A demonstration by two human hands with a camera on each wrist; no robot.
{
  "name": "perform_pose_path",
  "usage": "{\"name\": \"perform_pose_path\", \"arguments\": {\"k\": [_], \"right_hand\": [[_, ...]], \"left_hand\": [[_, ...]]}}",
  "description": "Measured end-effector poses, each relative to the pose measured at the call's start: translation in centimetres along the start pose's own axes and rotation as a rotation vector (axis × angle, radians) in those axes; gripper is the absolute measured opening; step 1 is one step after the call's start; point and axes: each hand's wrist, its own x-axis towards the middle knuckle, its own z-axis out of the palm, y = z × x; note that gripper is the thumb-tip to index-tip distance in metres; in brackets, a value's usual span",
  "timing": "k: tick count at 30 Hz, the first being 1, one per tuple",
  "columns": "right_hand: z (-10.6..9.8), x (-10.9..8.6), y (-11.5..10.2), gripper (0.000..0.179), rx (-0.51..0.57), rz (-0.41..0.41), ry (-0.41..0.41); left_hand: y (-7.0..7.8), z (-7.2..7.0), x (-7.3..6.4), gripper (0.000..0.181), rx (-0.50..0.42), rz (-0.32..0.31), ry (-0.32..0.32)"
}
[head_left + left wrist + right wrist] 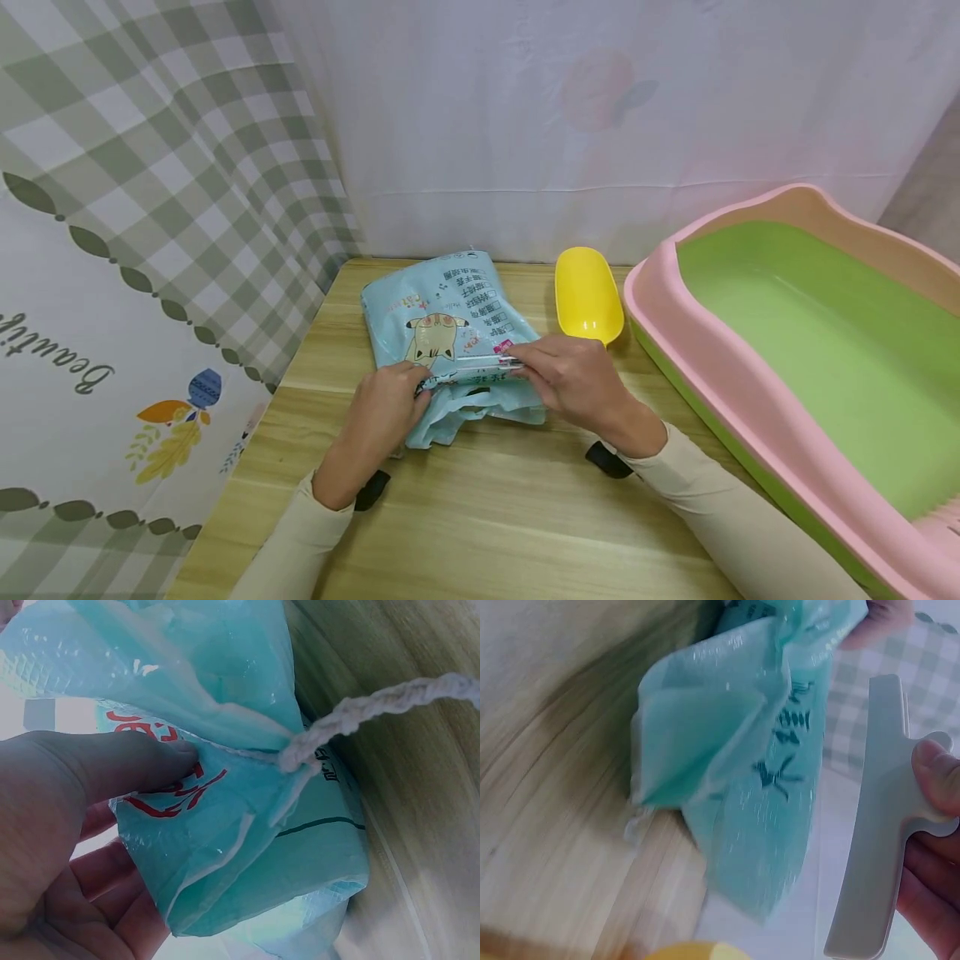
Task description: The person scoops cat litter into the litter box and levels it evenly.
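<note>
A light-blue plastic bag (pixel 401 300) printed with a cartoon animal lies on the wooden table, its crumpled top turned toward me. My left hand (pixel 382 412) pinches the bag near its folded edge, the thumb lying over red print in the left wrist view. A braided cord (pixel 375 709) runs out from the bag's top there. My right hand (pixel 581 383) holds a white sealing clip (pixel 871 825) by its tabs. In the right wrist view the clip is apart from the loose bag flap (pixel 697 742). Whether its far end touches the bag elsewhere, I cannot tell.
A yellow scoop (pixel 587 292) lies behind my right hand. At the right stands a large litter box with a pink rim (pixel 738 367) and green inside. Checked cloth (pixel 180 100) hangs at the left, a pale curtain (pixel 480 125) behind the table (pixel 480 517).
</note>
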Motion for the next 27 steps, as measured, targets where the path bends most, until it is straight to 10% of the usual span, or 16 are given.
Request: {"name": "perform_pose_path", "arguments": {"k": [27], "right_hand": [[-3.6,-6.2,0.8,0.026,-0.105,0.260,0.088]], "left_hand": [[-0.3,0.2,0.0,0.021,-0.022,-0.001,0.000]]}}
